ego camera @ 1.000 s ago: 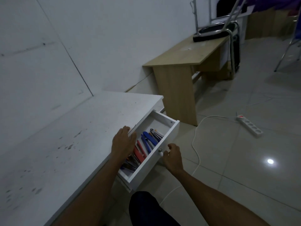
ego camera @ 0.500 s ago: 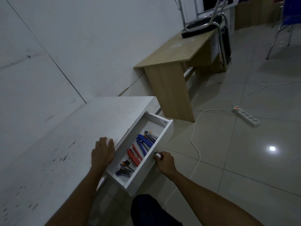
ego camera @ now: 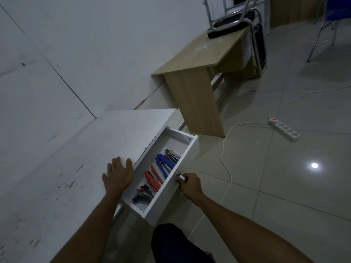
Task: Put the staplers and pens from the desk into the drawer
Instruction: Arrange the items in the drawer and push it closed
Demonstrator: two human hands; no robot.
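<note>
Pinching the drawer knob (ego camera: 179, 174) in my right hand's fingers (ego camera: 182, 180), I keep the drawer (ego camera: 171, 194) pulled out — staplers (ego camera: 164, 164) and pens (ego camera: 143, 195) already lie inside — while my left hand (ego camera: 118, 174) rests flat and open-palmed on the desk (ego camera: 79, 160), probably for bracing.

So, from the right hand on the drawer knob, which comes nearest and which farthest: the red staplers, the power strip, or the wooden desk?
Going by the head view:
1. Red staplers, in the drawer, just left of the right hand.
2. Wooden desk, ahead, beyond the drawer.
3. Power strip, on the floor, ahead to the right.
The last two are close to call.
</note>
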